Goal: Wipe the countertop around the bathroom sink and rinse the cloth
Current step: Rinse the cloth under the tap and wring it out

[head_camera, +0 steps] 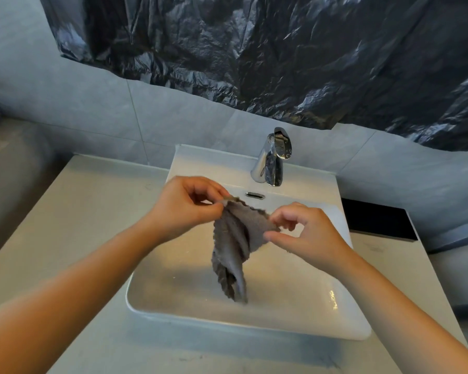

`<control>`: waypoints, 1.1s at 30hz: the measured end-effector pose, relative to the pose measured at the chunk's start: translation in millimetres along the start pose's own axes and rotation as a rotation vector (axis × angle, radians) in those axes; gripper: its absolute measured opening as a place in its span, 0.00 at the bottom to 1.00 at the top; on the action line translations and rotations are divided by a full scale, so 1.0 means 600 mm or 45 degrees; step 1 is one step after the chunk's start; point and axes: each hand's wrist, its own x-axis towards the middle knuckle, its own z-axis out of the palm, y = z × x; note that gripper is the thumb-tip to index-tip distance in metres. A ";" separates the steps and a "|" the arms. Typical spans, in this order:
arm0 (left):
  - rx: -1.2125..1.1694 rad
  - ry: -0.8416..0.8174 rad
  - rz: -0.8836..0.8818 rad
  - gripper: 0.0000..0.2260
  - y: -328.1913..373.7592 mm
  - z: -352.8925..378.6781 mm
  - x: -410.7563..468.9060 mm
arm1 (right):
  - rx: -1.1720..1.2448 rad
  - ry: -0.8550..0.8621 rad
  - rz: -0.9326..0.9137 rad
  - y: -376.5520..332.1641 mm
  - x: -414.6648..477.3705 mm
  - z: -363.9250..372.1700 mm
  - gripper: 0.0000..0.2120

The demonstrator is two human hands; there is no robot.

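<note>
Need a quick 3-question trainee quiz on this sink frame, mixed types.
1. True or false: only the left hand holds the grey cloth.
2. The cloth hangs over: A) the sink B) the countertop C) the floor.
3. What stands behind the basin?

Key:
1. False. The right hand pinches the cloth's top edge too.
2. A.
3. The chrome faucet.
</note>
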 end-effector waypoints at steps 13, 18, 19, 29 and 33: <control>0.157 0.162 0.253 0.03 0.089 -0.038 0.070 | -0.692 0.310 -0.012 -0.136 0.055 -0.094 0.10; 0.072 0.086 0.207 0.08 0.089 -0.018 0.068 | -0.873 0.181 0.096 -0.119 0.083 -0.085 0.08; 0.050 0.093 0.190 0.10 0.089 -0.014 0.070 | -0.849 0.227 0.084 -0.114 0.085 -0.083 0.08; 0.887 -0.066 0.150 0.11 0.088 -0.020 0.077 | -0.222 0.066 0.197 -0.080 0.063 -0.088 0.08; 0.766 -0.039 0.107 0.12 0.096 -0.021 0.080 | -0.268 0.317 0.040 -0.073 0.047 -0.093 0.06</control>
